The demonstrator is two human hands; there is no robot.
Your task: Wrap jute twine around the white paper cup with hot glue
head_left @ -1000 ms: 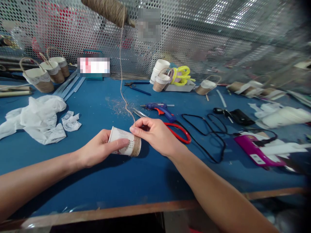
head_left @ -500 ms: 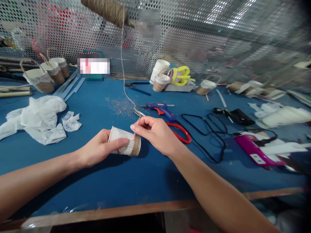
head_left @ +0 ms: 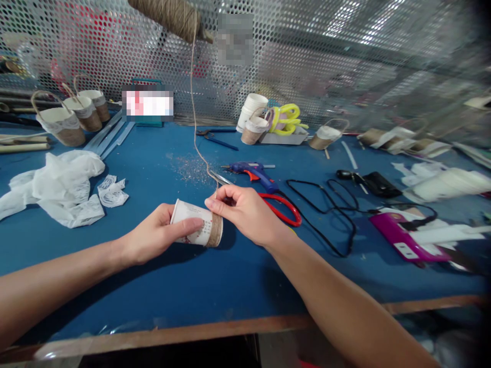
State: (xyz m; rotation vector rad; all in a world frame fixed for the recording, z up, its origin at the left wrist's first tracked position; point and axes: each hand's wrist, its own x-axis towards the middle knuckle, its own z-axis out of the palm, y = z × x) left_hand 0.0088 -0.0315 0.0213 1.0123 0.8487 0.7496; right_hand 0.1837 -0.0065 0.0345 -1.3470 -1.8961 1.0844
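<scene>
My left hand (head_left: 155,235) grips a white printed paper cup (head_left: 192,210) lying on its side, thumb along its wall. Brown twine (head_left: 215,232) is wound in a band round the cup's right end. My right hand (head_left: 240,209) pinches the twine strand (head_left: 194,112) between thumb and fingers, close to that band. The strand runs up to a large twine spool (head_left: 169,18) hanging at the top. Just beyond my right hand lie scissors with red handles (head_left: 286,209), their blades partly hidden by the hand.
A blue glue gun (head_left: 253,171) and pliers (head_left: 218,138) lie beyond my hands. White lace (head_left: 57,184) is heaped at left, near twine-wrapped cups with handles (head_left: 65,128). A black cord (head_left: 345,225) and a purple device (head_left: 402,237) are at right. The wooden table edge (head_left: 192,332) runs in front.
The strand near my right hand has shifted slightly left, baring more of the scissor blades. The right hand has moved a little; the left hand keeps its grip on the cup.
</scene>
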